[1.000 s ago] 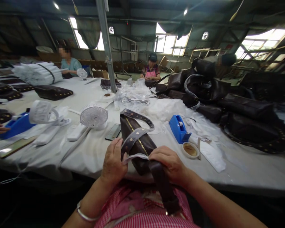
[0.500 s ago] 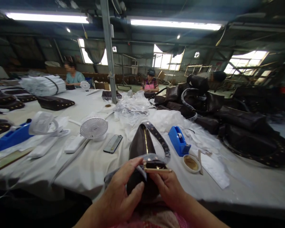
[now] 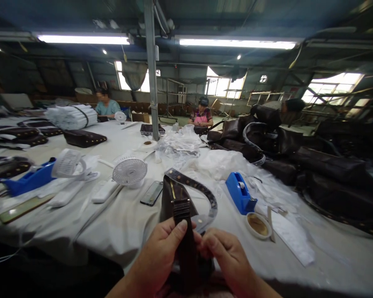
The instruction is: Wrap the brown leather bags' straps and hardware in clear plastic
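A dark brown bag (image 3: 169, 198) stands on edge at the near side of the white-covered table (image 3: 118, 223), its studded strap (image 3: 202, 192) arching to the right. My left hand (image 3: 161, 256) is closed round a dark ribbed strap end (image 3: 182, 223) of the bag, thumb on top. My right hand (image 3: 226, 258) sits just right of it, fingers curled and pinched against the strap's lower part near a plastic-wrapped section.
A blue tape dispenser (image 3: 240, 193), a small dish of brown paste (image 3: 257, 224), a phone (image 3: 151, 193) and two small white fans (image 3: 129, 171) lie around the bag. Dark bags (image 3: 298, 161) pile up at right. Other people sit at the table's far end.
The bag has been turned in my hands: the gold buckle piece seen before is gone from sight, and my left hand now grips a dark strap end raised upright. The view tilted up slightly.
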The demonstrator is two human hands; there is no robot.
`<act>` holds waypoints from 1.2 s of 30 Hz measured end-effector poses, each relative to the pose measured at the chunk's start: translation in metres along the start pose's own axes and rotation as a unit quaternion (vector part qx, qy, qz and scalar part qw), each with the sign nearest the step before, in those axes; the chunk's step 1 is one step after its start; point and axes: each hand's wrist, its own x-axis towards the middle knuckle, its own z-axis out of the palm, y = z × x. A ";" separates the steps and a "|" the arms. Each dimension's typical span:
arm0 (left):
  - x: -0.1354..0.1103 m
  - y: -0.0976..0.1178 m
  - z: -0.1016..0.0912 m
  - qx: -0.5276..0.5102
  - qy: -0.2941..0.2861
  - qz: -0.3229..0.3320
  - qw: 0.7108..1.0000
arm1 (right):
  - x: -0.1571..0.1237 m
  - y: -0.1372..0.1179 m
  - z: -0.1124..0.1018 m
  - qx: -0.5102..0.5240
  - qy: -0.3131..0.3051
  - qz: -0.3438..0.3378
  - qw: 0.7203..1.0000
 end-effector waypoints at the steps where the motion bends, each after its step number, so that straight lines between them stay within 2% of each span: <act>1: 0.000 -0.001 0.003 -0.001 -0.004 -0.006 1.000 | 0.002 -0.003 -0.004 0.013 0.019 0.017 1.000; 3: -0.001 -0.003 0.012 0.004 -0.027 -0.023 0.999 | 0.005 -0.008 -0.008 0.054 -0.010 0.046 0.997; 5: -0.003 -0.006 0.019 0.025 -0.070 -0.039 0.996 | 0.009 -0.012 -0.007 0.131 -0.064 0.091 0.985; 6: -0.003 -0.008 0.022 0.040 -0.090 -0.044 0.994 | 0.012 -0.013 -0.005 0.170 -0.067 0.114 0.977; 7: -0.004 -0.010 0.024 0.055 -0.105 -0.046 0.992 | 0.015 -0.014 -0.004 0.201 -0.047 0.131 0.970; 9: -0.006 -0.014 0.024 0.081 -0.123 -0.053 0.988 | 0.023 -0.017 -0.004 0.226 0.035 0.138 0.964; 10: -0.007 -0.015 0.023 0.091 -0.130 -0.060 0.985 | 0.027 -0.020 -0.005 0.217 0.072 0.135 0.964; 12: -0.010 -0.016 0.020 0.113 -0.141 -0.079 0.980 | 0.035 -0.025 -0.012 0.162 0.100 0.126 0.974; 14: -0.011 -0.015 0.018 0.117 -0.146 -0.084 0.979 | 0.040 -0.031 -0.018 0.079 0.095 0.108 0.986; 17: -0.010 -0.010 0.022 0.075 -0.149 -0.053 0.984 | 0.042 -0.038 -0.022 -0.014 0.104 0.064 0.992; 22: -0.002 0.001 0.034 0.047 -0.139 -0.030 0.989 | 0.043 -0.045 -0.017 -0.091 0.095 0.045 0.990; 28: -0.002 -0.003 0.028 0.117 -0.105 -0.032 0.987 | 0.050 -0.040 -0.016 -0.095 0.100 0.025 0.990; 32: -0.016 -0.003 0.018 0.205 -0.129 -0.012 0.970 | 0.055 -0.037 -0.019 -0.061 0.137 0.032 0.988; 36: -0.032 0.016 0.016 0.302 -0.180 0.045 0.935 | 0.059 -0.040 -0.024 -0.020 0.138 0.043 0.989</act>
